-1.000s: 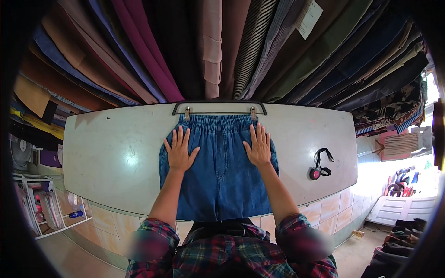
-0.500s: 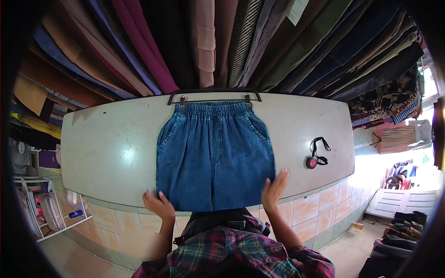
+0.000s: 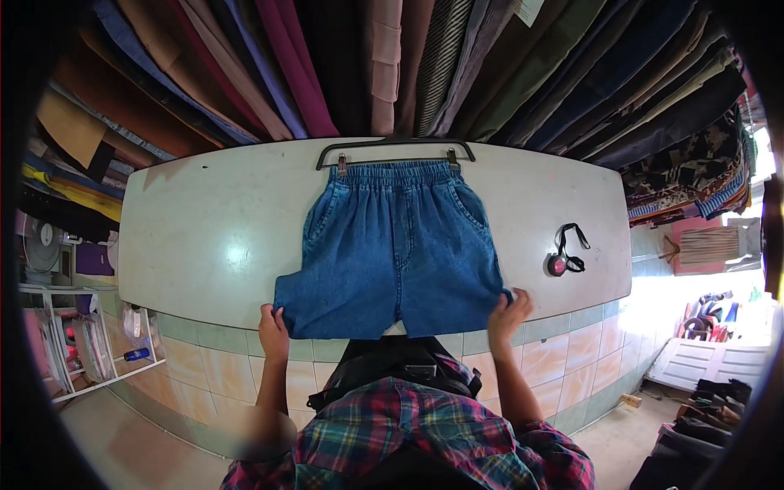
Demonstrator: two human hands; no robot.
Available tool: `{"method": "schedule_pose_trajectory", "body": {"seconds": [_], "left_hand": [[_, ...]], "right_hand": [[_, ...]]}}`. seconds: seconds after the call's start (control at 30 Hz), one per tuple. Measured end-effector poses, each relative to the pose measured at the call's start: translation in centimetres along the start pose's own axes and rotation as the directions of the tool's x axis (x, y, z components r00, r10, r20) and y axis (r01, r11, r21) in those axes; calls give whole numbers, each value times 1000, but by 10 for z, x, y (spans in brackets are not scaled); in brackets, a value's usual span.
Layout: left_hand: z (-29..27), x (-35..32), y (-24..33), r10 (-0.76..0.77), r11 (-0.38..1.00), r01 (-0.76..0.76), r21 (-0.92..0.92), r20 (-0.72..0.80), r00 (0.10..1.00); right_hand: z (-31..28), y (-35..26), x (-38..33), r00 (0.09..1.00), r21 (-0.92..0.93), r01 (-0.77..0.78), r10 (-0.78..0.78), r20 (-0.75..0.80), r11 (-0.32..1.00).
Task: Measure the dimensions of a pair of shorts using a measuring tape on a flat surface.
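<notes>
Centre frame, both hands, left hand (image 3: 273,330) and right hand (image 3: 508,314), grasp the hem corners of blue denim shorts (image 3: 396,253) on a white table (image 3: 196,237).

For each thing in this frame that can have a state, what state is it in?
Denim shorts: spread flat on the table, waistband clipped to the hanger, hems at the near edge.
Hanger: lying flat, both clips shut on the waistband.
Left hand: grip closed on the left hem corner.
Right hand: grip closed on the right hem corner.
Strapped pink gadget: lying loose, untouched.
White table: bearing everything.
</notes>
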State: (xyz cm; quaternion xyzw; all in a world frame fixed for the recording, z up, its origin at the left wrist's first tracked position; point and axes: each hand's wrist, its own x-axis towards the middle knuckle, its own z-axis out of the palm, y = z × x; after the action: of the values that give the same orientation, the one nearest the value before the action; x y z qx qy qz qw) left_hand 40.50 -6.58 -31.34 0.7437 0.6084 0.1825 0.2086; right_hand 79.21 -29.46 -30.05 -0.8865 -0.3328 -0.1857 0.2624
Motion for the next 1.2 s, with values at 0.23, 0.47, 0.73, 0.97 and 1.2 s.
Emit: {"method": "schedule_pose_trajectory", "body": {"seconds": [0.23,0.47,0.73,0.97,1.2], "left_hand": [[-4,-10,3,9,986,-12,-166,-17,1000],[11,-7,74,234,968,-245,-48,-164,958],[83,93,109,281,900,-320,296,166,945],[78,118,107,301,886,-367,283,252,920],[82,107,124,111,900,-171,401,170,979]], "right_hand": [[26,-104,-21,392,707,419,-815,426,571],[31,-104,-1,323,812,70,-783,531,580],[66,-56,54,873,97,155,-182,452,983],[78,-40,78,833,79,231,-239,500,970],[90,-41,78,830,-51,187,-130,542,981]]}}
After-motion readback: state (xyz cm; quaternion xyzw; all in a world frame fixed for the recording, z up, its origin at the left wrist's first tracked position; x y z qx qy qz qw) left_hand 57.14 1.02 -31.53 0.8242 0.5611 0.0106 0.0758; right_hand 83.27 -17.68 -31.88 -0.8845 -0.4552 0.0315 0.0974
